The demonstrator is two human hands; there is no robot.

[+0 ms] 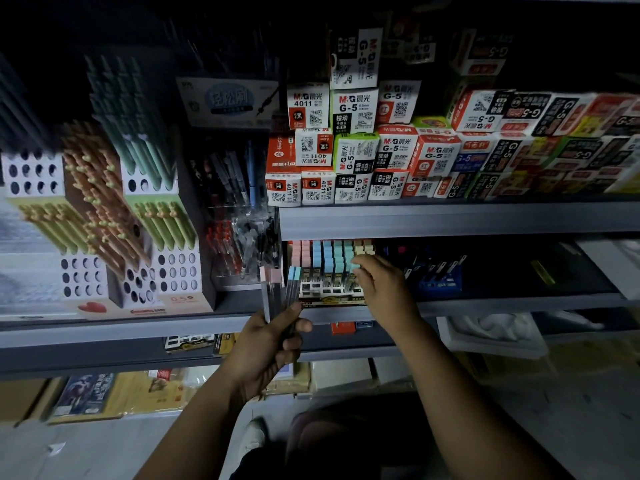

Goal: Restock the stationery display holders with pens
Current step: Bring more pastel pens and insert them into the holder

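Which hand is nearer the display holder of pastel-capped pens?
Right. The right hand is at the right end of the display holder, reaching the teal caps; the left hand sits lower left of it, gripping spare pens.

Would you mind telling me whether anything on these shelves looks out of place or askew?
Yes: the small boxes stacked on the upper shelf are untidy. Several sit upside down, with inverted print, and those toward the right lean at angles.

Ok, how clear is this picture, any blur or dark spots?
Head view: dim overall, top nearly black; pen holders on the left motion-smeared; refill boxes far right blurred and bowed; left hand, right hand and pastel-capped display fairly sharp.
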